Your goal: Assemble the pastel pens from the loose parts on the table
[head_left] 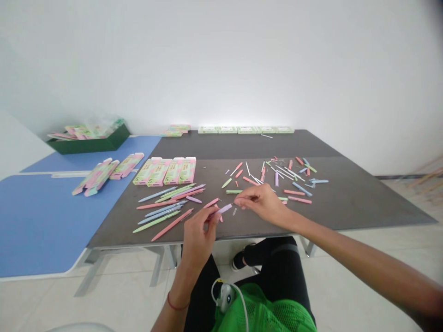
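Observation:
My left hand pinches a purple pen barrel over the near edge of the dark table. Close to the barrel's tip, the thumb and finger of my right hand are pressed together; whatever is between them is too small to make out. A small clear piece lies on the table just below. Pink pen parts and a purple pen part lie beside my left hand. Left of it, several assembled pens in pink, green, blue and purple lie in a loose group.
Loose barrels, white refills and blue clips are scattered right of centre. Printed pen boxes lie behind the pens, with more boxes along the wall. A green bin and flattened boxes are on blue tables.

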`<state>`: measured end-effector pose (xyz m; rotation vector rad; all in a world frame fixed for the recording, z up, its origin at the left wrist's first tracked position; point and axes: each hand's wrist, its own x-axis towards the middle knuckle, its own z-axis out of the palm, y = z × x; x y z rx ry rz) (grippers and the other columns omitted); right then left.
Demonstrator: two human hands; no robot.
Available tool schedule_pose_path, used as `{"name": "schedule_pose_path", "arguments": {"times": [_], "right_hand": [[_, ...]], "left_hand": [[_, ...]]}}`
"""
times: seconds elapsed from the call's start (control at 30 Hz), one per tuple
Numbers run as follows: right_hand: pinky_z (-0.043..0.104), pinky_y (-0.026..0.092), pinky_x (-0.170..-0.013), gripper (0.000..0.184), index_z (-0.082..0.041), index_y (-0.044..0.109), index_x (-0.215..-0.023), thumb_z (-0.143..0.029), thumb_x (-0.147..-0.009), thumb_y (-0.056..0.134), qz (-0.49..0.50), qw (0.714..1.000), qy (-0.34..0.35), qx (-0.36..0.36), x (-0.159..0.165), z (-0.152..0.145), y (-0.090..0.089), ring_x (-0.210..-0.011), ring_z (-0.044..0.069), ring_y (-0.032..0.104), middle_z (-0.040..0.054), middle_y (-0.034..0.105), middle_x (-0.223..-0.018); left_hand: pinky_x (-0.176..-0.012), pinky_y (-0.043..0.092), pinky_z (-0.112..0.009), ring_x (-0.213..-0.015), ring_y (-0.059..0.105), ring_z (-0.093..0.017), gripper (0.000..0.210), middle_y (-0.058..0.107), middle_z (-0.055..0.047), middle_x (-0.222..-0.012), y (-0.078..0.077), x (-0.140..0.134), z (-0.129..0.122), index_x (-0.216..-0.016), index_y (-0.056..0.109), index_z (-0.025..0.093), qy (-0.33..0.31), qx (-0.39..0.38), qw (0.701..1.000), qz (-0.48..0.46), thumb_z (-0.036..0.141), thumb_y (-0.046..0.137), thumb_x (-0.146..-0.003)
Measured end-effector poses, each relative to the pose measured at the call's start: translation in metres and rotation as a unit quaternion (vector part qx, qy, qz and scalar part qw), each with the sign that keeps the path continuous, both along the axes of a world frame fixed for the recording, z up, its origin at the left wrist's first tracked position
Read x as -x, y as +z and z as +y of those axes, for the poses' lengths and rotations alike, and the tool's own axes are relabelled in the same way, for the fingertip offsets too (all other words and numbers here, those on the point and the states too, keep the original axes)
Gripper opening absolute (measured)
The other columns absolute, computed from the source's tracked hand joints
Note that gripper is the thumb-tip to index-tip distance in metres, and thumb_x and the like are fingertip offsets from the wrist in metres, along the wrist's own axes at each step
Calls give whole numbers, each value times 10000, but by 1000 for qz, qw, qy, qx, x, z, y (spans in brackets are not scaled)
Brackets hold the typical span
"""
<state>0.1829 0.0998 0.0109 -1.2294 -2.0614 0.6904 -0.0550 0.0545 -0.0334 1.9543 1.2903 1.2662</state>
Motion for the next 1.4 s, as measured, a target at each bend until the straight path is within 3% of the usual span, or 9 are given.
{"name": "schedule_pose_path", "arguments": {"times": [0.13,0.23,0.3,0.43,0.63,0.97,1.2,1.4], "right_hand": [[317,506,-803,190,-207,840,-1029,-261,-975,666,-198,968,-135,-78,-53,9,8,-887,234,744,75,830,-1041],[330,511,-821,237,-202,834,-1117,-221,-975,646,-321,925,-199,-30,-91,19,6,-954,265,749,97,823,-1102],[323,510,-826,240,-193,840,-1109,-190,-953,658,-348,915,-204,-10,-108,25,1,-996,276,745,111,820,-1121],[279,494,-816,196,-218,859,-1017,-192,-926,687,-353,918,-179,9,-119,38,-11,-992,246,744,80,830,-1071],[254,451,-726,176,-197,865,-999,-193,-886,731,-344,928,-139,29,-125,54,-15,-899,216,738,71,834,-981],[243,432,-740,142,-191,850,-887,-108,-840,744,-337,940,-25,35,-131,37,-21,-823,193,713,58,819,-880],[274,434,-819,203,-194,828,-1070,-152,-943,675,-329,943,-50,-11,-135,28,-20,-981,226,707,89,807,-1100],[293,421,-812,215,-197,824,-1094,-187,-992,635,-324,941,-93,-36,-139,25,-11,-1012,248,693,100,800,-1122]], "left_hand": [[-719,509,-286,-724,690,-179,321,741,-34,-777,6,0,-6,-895,710,188,-7,14,998,63,314,485,-1088],[-766,529,-285,-805,720,-191,210,777,-43,-899,8,-5,-10,-999,722,199,-33,12,998,61,325,564,-1056],[-803,542,-279,-859,731,-194,143,786,-44,-980,9,-10,-14,-1043,722,212,-61,5,997,55,313,620,-1027],[-790,537,-275,-868,728,-200,179,777,-48,-958,16,-19,-21,-1031,725,222,-110,11,991,71,315,574,-1054],[-773,526,-282,-838,717,-200,242,769,-53,-913,22,-23,-28,-1002,733,223,-124,17,986,110,342,536,-1075],[-769,561,-268,-859,736,-194,185,784,-43,-949,24,-27,-30,-1002,747,241,-127,2,986,107,341,597,-1044],[-753,601,-273,-826,737,-199,184,791,-57,-963,21,-26,-31,-1043,766,238,-107,7,990,92,361,631,-1018],[-623,604,-212,-827,719,-182,139,756,-48,-975,16,-25,-28,-1034,741,235,-75,44,995,56,321,640,-991]]}}
